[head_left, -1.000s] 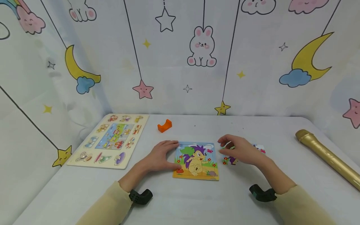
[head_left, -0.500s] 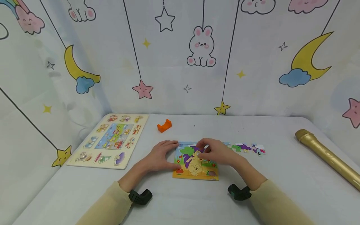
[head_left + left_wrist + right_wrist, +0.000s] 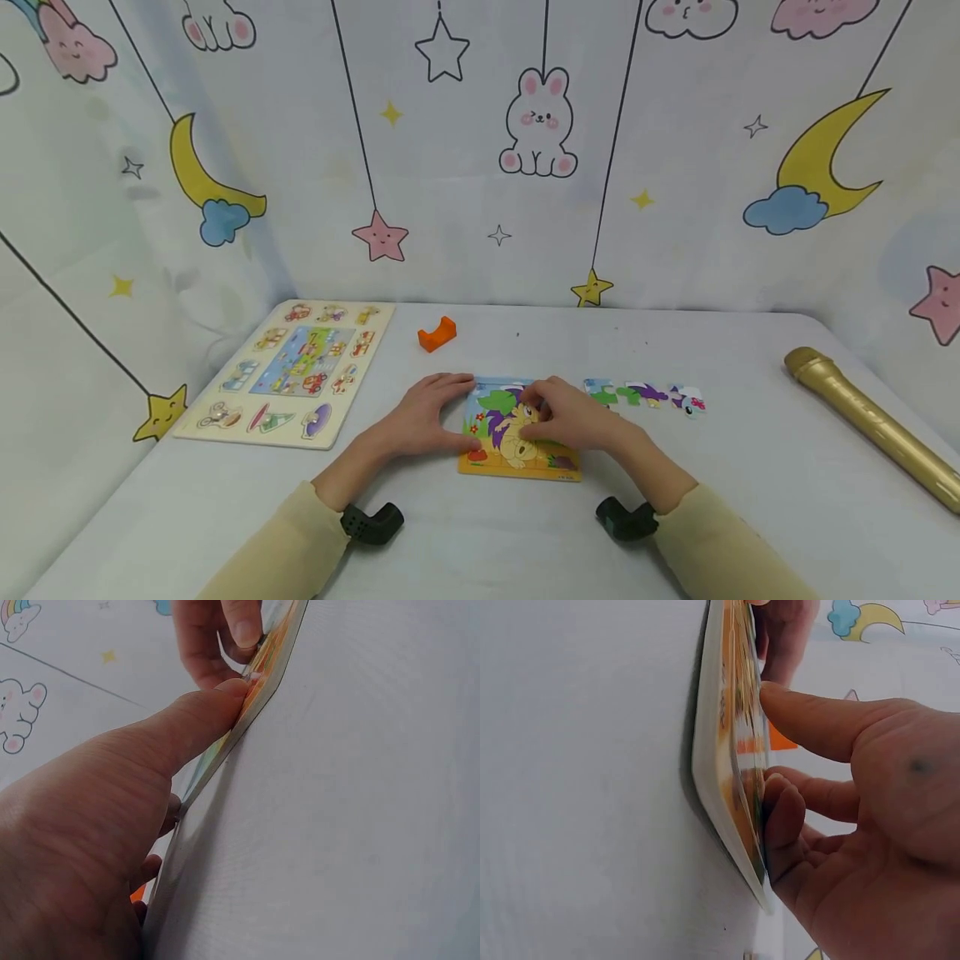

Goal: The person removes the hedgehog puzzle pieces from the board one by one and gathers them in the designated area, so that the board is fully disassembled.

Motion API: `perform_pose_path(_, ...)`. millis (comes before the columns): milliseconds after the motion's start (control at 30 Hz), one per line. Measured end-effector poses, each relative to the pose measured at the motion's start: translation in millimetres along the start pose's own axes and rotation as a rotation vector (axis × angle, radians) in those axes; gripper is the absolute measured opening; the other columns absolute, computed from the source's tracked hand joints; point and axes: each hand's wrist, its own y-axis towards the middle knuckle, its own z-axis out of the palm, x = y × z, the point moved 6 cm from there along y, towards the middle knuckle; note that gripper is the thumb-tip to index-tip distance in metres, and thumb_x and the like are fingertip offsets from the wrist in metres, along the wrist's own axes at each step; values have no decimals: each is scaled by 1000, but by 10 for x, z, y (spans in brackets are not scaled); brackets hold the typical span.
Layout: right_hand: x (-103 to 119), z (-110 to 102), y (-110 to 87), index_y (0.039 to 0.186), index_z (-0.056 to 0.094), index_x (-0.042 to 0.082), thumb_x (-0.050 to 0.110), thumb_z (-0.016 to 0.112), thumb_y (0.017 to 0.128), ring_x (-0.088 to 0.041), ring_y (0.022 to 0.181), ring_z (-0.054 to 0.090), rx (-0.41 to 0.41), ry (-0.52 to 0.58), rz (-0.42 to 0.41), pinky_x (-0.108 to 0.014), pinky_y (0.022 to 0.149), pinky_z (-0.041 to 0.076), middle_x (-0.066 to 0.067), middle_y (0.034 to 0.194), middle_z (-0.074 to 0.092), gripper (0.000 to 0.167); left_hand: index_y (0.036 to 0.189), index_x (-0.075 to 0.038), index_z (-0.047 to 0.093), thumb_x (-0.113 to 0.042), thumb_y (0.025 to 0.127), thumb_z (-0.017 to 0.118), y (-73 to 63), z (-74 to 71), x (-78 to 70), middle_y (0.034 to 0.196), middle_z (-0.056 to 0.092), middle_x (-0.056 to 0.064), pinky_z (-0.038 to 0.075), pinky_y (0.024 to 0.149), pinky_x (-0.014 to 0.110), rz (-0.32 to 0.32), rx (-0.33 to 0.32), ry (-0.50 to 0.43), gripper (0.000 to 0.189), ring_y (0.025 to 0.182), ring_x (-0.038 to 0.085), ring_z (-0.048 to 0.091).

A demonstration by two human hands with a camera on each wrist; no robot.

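Observation:
A hedgehog puzzle board (image 3: pixel 517 450) lies flat on the white table, in front of the person. At its left edge the left hand (image 3: pixel 423 421) holds it in place, the nearly straight thumb (image 3: pixel 217 705) on the picture and the fingers along the far corner. Over the right half is the right hand (image 3: pixel 573 417), thumb and bent fingers pinching a puzzle piece down at the picture. That piece is mostly hidden by the hand. In the right wrist view the right thumb (image 3: pixel 810 716) reaches the board's surface. Several loose puzzle pieces (image 3: pixel 645 392) lie just right of the board.
A cream picture board (image 3: pixel 341 417) with vehicle shapes lies at the left. An orange block (image 3: pixel 437 334) sits behind the hedgehog board. Along the right side lies a gold microphone (image 3: pixel 870 421). A patterned cloth (image 3: pixel 465 183) hangs behind the table.
The right hand has moved left from the loose pieces onto the hedgehog board; a purple-and-flower piece has gone from beside the board. The left hand has stayed put.

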Motion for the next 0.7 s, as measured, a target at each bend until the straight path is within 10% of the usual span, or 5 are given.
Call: perform_pose_path(700,42,26,14,123,55,4,17,78,90,-19,90,52,-45,32,-8,-34,84,51,-4,105,55,42,149,-8,51,-53,81,78,2,-8,-18,156,43,4,25,116,57,18,-11,3,86,143,33,32)
